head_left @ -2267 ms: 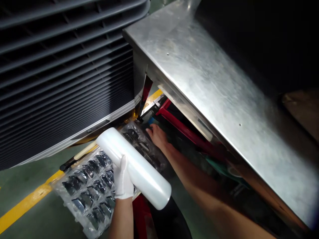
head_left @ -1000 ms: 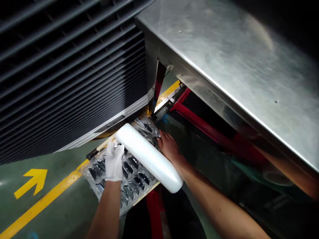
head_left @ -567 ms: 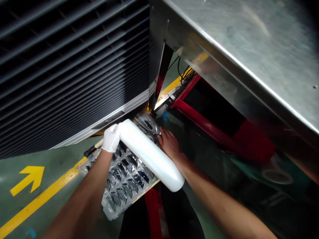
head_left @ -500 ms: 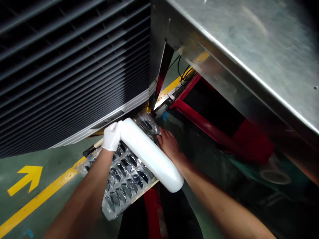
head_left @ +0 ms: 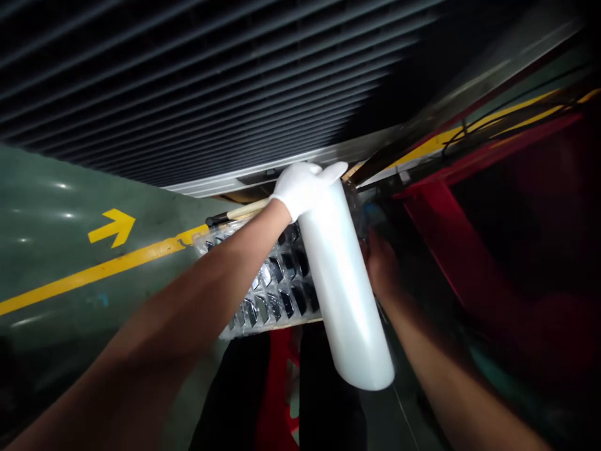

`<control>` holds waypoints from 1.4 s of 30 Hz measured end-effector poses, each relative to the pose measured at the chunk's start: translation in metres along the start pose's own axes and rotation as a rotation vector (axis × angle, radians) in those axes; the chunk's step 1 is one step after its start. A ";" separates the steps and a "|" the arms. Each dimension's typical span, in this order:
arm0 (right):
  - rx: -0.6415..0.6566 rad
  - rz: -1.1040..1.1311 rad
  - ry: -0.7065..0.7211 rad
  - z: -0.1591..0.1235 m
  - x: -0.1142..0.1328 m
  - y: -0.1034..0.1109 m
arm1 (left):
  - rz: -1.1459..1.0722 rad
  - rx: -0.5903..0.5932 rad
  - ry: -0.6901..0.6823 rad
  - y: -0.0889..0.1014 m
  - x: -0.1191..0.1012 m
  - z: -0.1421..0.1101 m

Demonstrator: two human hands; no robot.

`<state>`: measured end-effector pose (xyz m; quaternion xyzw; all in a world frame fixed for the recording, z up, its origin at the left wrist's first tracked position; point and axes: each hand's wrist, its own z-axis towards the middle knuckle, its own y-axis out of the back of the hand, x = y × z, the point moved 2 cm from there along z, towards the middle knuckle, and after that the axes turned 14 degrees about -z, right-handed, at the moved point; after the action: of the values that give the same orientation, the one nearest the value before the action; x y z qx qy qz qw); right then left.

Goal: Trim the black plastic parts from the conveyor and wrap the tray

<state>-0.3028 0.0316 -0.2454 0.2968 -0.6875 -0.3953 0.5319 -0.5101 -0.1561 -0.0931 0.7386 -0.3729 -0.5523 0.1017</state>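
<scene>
A long, smooth white roll [head_left: 345, 288] lies slanted over the right part of a clear plastic tray [head_left: 275, 291] with rows of dark, shiny pieces in its pockets. My left hand [head_left: 303, 190], in a white glove, is closed over the roll's far end with the thumb pointing right. What the roll is made of I cannot make out. My bare right hand [head_left: 381, 262] is beside the roll, at the tray's right edge. Its fingers are dark, blurred and partly hidden, so their grip does not show.
A large dark slatted panel [head_left: 211, 94] rises just beyond the tray. A pale rod with a black end [head_left: 239, 212] lies along the tray's far edge. Red framework [head_left: 436, 232] and black cables [head_left: 464, 131] are at the right. Yellow line [head_left: 107, 266] and arrow [head_left: 113, 227] mark the green floor.
The view has swung right, and the metal-topped cabinet has mostly left it. The roll now lies more lengthwise. My left hand has come over the roll's far end, and its thumb has stretched out.
</scene>
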 end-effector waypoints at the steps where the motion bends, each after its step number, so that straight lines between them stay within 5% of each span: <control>1: -0.008 -0.026 0.009 0.000 0.000 -0.001 | 0.032 0.032 0.002 0.003 -0.002 0.000; 5: -0.054 -0.158 0.020 -0.003 0.004 -0.003 | 0.202 0.125 0.024 0.028 0.000 -0.013; 11: -0.069 -0.268 0.026 -0.003 0.015 -0.001 | 0.530 0.251 0.127 0.062 0.033 -0.022; 22: -0.089 -0.293 -0.009 -0.006 0.019 0.002 | 0.773 0.472 0.282 0.079 0.061 -0.034; 34: -0.119 -0.237 0.003 -0.003 0.017 -0.008 | 0.579 0.550 0.227 0.087 0.115 -0.024; 42: -0.118 -0.272 -0.028 -0.004 0.022 -0.004 | 0.327 0.452 0.029 0.127 0.143 -0.063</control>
<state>-0.3044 0.0106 -0.2378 0.3498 -0.6238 -0.5079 0.4801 -0.4935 -0.3561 -0.1041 0.6805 -0.5994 -0.4206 0.0275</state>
